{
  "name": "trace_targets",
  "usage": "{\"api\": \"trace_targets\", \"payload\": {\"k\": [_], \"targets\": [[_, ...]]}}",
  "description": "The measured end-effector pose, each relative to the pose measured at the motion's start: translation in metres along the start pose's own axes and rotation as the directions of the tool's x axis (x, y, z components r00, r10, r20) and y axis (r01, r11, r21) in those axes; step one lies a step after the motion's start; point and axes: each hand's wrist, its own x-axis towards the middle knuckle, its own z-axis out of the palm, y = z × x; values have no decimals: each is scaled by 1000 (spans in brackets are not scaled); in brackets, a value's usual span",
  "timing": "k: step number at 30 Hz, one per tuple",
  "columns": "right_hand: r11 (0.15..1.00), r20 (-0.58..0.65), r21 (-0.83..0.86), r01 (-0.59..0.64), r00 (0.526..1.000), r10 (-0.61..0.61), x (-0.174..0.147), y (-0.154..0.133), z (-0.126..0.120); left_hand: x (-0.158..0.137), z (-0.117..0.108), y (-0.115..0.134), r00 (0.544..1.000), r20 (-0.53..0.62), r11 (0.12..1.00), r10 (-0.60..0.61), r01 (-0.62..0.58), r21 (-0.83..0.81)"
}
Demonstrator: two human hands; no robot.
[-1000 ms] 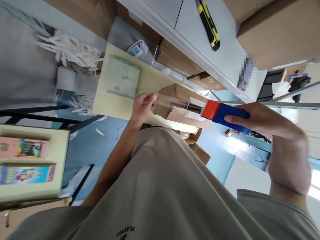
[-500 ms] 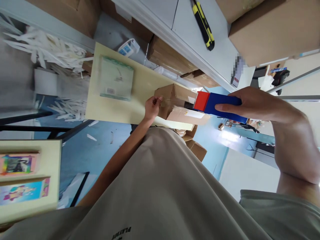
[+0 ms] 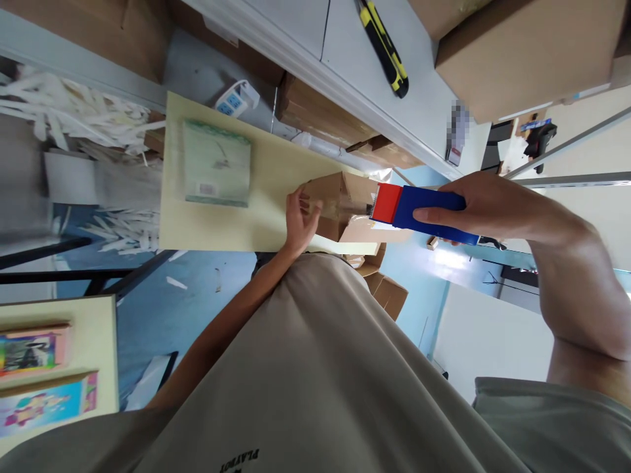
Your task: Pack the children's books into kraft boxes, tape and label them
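Observation:
My right hand (image 3: 466, 207) is closed around a blue and red tape dispenser (image 3: 431, 211). Its toothed red end touches or nearly touches the top of a small cardboard box (image 3: 325, 197), where the flaps meet. A strip of clear tape appears to run across the box from the dispenser toward the box's left end. Against that left end rests my left hand (image 3: 302, 220), fingers apart and lying on the cardboard. The box sits on a narrow pale-yellow table (image 3: 269, 226). Left of it on the same table lies a flat, pale-green wrapped packet (image 3: 217, 163).
A yellow and black utility knife (image 3: 384, 49) lies on the white shelf (image 3: 340, 72) beyond the table. Large cartons (image 3: 527, 59) stand on that shelf. A power strip (image 3: 237, 98) is behind the table. Colourful boxes (image 3: 44, 404) lie on another table at lower left.
The tape dispenser has moved left and down onto the box top, and the flaps there now look closed. My left hand has gone from pinched fingers to spread fingers on the box end.

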Motion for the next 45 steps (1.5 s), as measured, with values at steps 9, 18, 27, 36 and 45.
{"api": "trace_targets", "payload": {"k": [9,18,27,36,45], "targets": [[989,-60,-20,147,987,-148,1,6,3,24,-1,83,841,426,870,332,-448,207],[984,-107,45,172,980,-166,6,13,11,19,0,54,851,449,871,272,-416,262],[987,66,-159,-30,997,41,26,69,18,6,-6,54,877,428,915,219,-337,223],[998,156,35,57,986,-62,122,136,95,-5,-12,50,898,393,870,199,-346,351],[969,60,-50,241,969,-238,152,163,131,-35,14,68,998,59,946,15,-33,323]]}}
